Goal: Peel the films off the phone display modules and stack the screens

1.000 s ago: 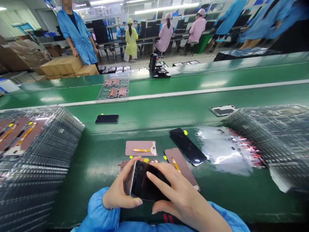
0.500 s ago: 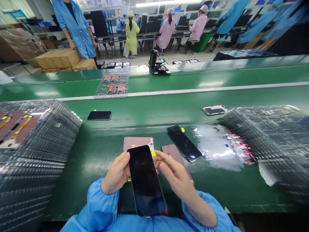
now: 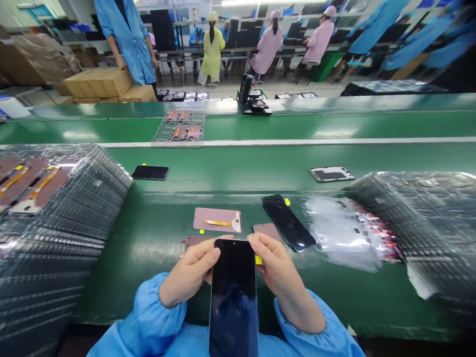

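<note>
Close to my body I hold a phone (image 3: 234, 297) by its upper end, black screen facing up. My left hand (image 3: 191, 270) grips its upper left edge, with the thumb on the front. At the upper right corner my right hand (image 3: 277, 265) pinches it, beside a yellow tab (image 3: 258, 260). Just beyond lies a pinkish screen panel (image 3: 215, 219) with an orange ribbon cable. A second pink panel (image 3: 195, 241) is partly covered by my left hand, and another pink panel (image 3: 268, 230) by my right. Right of them, black phones (image 3: 288, 223) lie stacked at a slant.
Tall stacks of clear plastic trays stand left (image 3: 100, 183) and right (image 3: 420, 208). Clear film sheets (image 3: 345, 230) with red tabs lie by the right stack. Farther off are a dark phone (image 3: 150, 172), a white-framed phone part (image 3: 331, 173) and a tray of panels (image 3: 180, 126). People work behind.
The phone has turned from a slant to nearly straight and come lower. My right hand has moved from the yellow tab at its side onto the upper right corner.
</note>
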Demonstrator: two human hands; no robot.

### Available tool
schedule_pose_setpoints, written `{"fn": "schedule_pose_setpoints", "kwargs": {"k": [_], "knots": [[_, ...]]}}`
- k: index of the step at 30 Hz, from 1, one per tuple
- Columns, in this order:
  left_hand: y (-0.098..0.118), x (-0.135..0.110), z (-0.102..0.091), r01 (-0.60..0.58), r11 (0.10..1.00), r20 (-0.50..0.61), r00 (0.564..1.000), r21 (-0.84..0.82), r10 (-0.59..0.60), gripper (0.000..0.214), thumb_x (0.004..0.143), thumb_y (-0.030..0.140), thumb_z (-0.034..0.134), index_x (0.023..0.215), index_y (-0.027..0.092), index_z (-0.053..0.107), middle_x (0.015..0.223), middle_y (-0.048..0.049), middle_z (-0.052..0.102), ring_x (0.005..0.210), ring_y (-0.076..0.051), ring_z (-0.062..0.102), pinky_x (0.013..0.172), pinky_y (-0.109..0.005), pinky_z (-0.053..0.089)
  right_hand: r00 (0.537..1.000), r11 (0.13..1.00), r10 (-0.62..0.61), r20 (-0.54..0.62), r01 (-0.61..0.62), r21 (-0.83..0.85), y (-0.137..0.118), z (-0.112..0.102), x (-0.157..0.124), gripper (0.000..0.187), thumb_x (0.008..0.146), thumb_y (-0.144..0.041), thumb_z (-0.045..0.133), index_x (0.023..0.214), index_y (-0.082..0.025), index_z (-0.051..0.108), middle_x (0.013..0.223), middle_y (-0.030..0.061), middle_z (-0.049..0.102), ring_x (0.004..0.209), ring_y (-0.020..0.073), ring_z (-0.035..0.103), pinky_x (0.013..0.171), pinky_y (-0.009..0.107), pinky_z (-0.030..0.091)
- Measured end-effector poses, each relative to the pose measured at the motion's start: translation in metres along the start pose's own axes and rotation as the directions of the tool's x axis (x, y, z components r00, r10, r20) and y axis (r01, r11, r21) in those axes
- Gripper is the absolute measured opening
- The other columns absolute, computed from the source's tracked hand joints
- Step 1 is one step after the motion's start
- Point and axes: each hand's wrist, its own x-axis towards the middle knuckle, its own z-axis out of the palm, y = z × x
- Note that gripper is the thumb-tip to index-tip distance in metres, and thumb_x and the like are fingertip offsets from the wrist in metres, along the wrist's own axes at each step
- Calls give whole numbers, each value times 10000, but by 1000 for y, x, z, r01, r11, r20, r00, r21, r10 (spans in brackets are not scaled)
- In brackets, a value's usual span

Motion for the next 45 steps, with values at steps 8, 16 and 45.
{"fn": "schedule_pose_setpoints", "kwargs": {"k": [8, 16, 45], "knots": [[0, -7, 4, 129, 991, 169, 976, 42, -134, 454, 904, 477, 601, 1282, 230, 650, 858, -55, 684, 717, -126, 651, 597, -190, 531, 953, 980, -156, -261, 182, 78, -2, -11, 14, 432, 766, -529, 753, 635, -197, 509, 569, -67, 425, 477, 76, 374, 421, 182, 333], [6, -3, 0, 37, 999, -25, 999, -29, -38, 413, 869, 393, 678, 1218, 171, 686, 772, -38, 696, 634, -110, 641, 575, -197, 543, 991, 991, -128, 40, 127, 28, 2, -13, 10, 502, 911, -646, 507, 862, -178, 681, 608, -22, 552, 489, 93, 489, 436, 204, 417], [-4, -5, 3, -130, 940, -168, 967, 315, 190, 372, 847, 468, 656, 657, 154, 596, 613, 23, 605, 557, -104, 611, 614, -227, 471, 973, 969, -217, 76, 224, -103, 15, -2, -21, 418, 884, -533, 639, 1120, -199, 729, 1000, 99, 765, 765, 252, 746, 661, 391, 642]]}}
